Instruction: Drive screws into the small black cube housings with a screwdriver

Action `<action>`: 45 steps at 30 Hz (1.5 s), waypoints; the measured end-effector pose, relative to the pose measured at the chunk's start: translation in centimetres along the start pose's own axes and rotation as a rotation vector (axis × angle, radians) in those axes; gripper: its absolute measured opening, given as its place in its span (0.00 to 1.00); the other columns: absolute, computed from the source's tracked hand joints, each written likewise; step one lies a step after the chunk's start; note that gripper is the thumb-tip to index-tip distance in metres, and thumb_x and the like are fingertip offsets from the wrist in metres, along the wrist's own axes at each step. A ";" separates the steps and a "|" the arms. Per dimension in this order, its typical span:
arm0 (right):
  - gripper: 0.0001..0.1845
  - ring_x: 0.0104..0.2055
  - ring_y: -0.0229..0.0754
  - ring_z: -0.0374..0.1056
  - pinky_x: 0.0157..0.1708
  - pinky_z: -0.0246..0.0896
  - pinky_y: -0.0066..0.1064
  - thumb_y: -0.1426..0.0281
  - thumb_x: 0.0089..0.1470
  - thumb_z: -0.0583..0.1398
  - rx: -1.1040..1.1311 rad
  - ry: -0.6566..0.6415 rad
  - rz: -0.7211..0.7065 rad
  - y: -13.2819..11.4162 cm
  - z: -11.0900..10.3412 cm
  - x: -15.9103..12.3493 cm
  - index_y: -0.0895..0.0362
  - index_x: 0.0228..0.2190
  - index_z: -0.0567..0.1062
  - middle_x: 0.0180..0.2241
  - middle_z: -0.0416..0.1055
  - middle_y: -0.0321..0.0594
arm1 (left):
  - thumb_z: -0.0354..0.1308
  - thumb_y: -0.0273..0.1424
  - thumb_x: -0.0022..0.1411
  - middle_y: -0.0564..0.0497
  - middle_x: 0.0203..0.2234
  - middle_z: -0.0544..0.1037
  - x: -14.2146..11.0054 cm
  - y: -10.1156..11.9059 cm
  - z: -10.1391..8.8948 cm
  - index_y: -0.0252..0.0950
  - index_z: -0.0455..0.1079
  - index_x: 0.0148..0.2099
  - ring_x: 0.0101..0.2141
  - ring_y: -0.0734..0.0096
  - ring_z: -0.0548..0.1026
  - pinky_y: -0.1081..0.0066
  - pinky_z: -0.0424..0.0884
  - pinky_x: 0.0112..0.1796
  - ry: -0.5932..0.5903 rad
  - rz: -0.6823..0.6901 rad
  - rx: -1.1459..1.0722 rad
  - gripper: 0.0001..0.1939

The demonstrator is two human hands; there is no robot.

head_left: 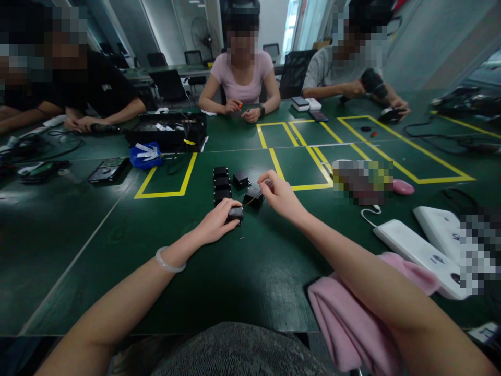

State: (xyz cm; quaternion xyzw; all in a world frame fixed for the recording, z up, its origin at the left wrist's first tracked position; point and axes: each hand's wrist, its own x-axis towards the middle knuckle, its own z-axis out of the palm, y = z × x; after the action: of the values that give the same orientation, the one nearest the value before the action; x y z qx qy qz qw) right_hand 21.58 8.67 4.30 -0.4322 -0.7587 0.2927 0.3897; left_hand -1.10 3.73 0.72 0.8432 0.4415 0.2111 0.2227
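My left hand (217, 222) is closed on a small black box (235, 213), steadying it on the green table. My right hand (279, 194) pinches a thin screwdriver (254, 199), its slim shaft slanting down and left toward that box. Whether the tip touches the box I cannot tell, and most of the handle is hidden by my fingers. Just behind stand two more black boxes, one farther off (241, 180) and another under the shaft (254, 196). A column of several similar boxes (221, 180) lies beyond my left hand. One tiny screw (241, 238) rests nearer to me.
Yellow tape (313, 187) marks rectangles on the green table (195, 292). At right lie white power strips (415, 253) and a pink cloth (340, 308) under my forearm. To the left are a blue bag (145, 155) and a hard drive (108, 170). Several people sit opposite.
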 end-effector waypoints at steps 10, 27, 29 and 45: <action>0.06 0.25 0.38 0.59 0.28 0.50 0.30 0.65 0.62 0.53 0.028 0.007 -0.007 0.3 0.0 -0.4 0.53 0.34 0.64 0.21 0.60 0.31 | 0.52 0.34 0.67 0.42 0.52 0.67 -0.1 0.1 0.0 0.39 0.58 0.58 0.52 0.53 0.69 0.55 0.70 0.50 0.002 -0.014 -0.001 0.18; 0.05 0.24 0.37 0.59 0.28 0.50 0.30 0.67 0.62 0.52 -0.027 -0.022 -0.003 0.0 -0.4 -0.2 0.54 0.33 0.65 0.20 0.61 0.31 | 0.53 0.34 0.67 0.42 0.52 0.67 -0.1 -0.1 0.1 0.39 0.59 0.58 0.51 0.53 0.69 0.54 0.69 0.50 0.014 -0.011 -0.012 0.19; 0.10 0.24 0.37 0.59 0.28 0.48 0.30 0.65 0.62 0.54 -0.053 -0.013 0.007 0.1 -0.5 -0.1 0.54 0.29 0.64 0.20 0.60 0.32 | 0.53 0.34 0.67 0.43 0.52 0.67 -0.1 -0.1 0.1 0.39 0.60 0.58 0.51 0.53 0.70 0.54 0.70 0.50 0.020 -0.018 -0.014 0.19; 0.07 0.24 0.38 0.59 0.28 0.49 0.29 0.67 0.62 0.51 -0.079 -0.024 -0.015 -0.2 -0.4 -0.3 0.54 0.34 0.68 0.19 0.60 0.31 | 0.53 0.34 0.66 0.43 0.53 0.67 -0.1 -0.1 0.1 0.40 0.59 0.59 0.52 0.53 0.69 0.53 0.69 0.51 0.019 -0.018 -0.015 0.20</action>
State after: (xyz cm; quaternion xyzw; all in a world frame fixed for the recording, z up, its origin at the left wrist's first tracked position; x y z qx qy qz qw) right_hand 21.92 8.35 4.58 -0.4381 -0.7775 0.2647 0.3654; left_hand -1.13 3.72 0.58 0.8353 0.4498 0.2204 0.2265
